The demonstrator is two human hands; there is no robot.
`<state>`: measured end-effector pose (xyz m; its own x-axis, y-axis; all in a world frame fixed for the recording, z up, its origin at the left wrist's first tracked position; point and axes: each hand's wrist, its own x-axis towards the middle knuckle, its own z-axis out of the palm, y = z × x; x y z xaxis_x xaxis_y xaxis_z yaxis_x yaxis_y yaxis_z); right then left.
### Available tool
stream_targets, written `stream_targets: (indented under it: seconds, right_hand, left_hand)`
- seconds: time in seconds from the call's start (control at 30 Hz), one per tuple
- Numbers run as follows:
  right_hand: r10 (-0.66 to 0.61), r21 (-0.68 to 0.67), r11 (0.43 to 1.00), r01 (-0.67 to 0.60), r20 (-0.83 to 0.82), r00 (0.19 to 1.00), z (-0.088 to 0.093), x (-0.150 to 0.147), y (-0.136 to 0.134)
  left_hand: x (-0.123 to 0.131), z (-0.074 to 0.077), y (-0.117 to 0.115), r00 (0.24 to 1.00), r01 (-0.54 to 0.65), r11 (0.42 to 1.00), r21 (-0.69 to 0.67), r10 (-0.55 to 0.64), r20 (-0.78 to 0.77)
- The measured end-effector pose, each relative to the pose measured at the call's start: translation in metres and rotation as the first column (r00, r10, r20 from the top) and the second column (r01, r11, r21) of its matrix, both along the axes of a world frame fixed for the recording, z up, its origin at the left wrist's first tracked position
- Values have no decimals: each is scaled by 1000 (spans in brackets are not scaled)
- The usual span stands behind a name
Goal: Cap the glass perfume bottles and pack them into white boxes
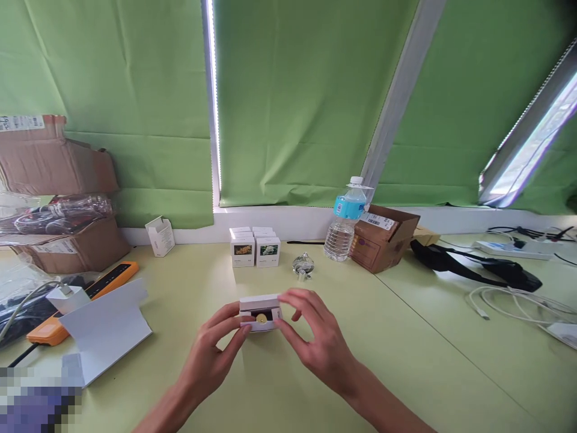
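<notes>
A small white box (260, 304) is held above the table between my two hands. Its near side is open, and a round yellowish piece (261, 318) shows inside against a dark interior. My left hand (216, 346) grips the box's left end, thumb below and fingers along the side. On the right end, my right hand (319, 343) pinches the box between thumb and fingers. Beyond the hands, small white boxes with flower pictures (243, 251) stand in two rows. A shiny, glassy object (303, 264) lies to their right.
A water bottle (341, 231) and a brown carton (383, 237) stand at the back right. Black straps (473, 264) and white cables (509, 294) lie farther right. At left are an orange power strip (115, 281), white card (106, 331), an upright white box (160, 236) and stacked cartons (72, 246).
</notes>
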<state>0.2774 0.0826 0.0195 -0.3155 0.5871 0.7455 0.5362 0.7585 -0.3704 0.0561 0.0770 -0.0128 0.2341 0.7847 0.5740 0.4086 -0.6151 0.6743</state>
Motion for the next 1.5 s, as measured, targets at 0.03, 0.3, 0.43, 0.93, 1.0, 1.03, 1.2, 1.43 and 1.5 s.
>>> stream_targets:
  seconds: [0.03, 0.3, 0.43, 0.93, 1.0, 1.03, 1.2, 1.43, 1.5]
  right_hand:
    - [-30, -66, 997, 28, -40, 999, -3, -1, 1]
    - [159, -246, 958, -151, 16, 987, -7, -5, -2]
    - [164, -173, 974, -150, 74, 984, -4, -5, -1]
    - [16, -65, 998, -4, 178, 984, -17, 3, 10]
    - [-2, -44, 999, 11, 187, 982, -18, 2, 11]
    - [-13, -31, 999, 19, 188, 982, -19, 2, 11]
    - [-111, 52, 994, 100, 295, 949, -21, -4, 10]
    - [-1, -328, 942, 68, 201, 980, -14, -9, 3]
    - [79, -469, 883, -11, 125, 989, -13, -10, 0]
  left_hand:
    - [4, 0, -1, 996, -37, 998, -56, 41, 78]
    - [16, 1, 3, 962, -118, 971, -208, 163, 219]
    - [2, 0, 8, 985, -21, 993, -114, 40, 170]
    - [-3, -7, 10, 1000, -6, 998, -65, 7, 17]
    - [-3, -6, 10, 1000, -10, 999, -49, 10, 9]
    - [-3, -5, 10, 1000, -9, 999, -52, 10, 5]
    - [4, -4, 11, 996, -50, 988, -144, 61, 70]
    - [11, 2, -1, 983, 33, 947, -320, 26, 180]
    - [11, 0, -4, 982, 113, 954, -277, -66, 176]
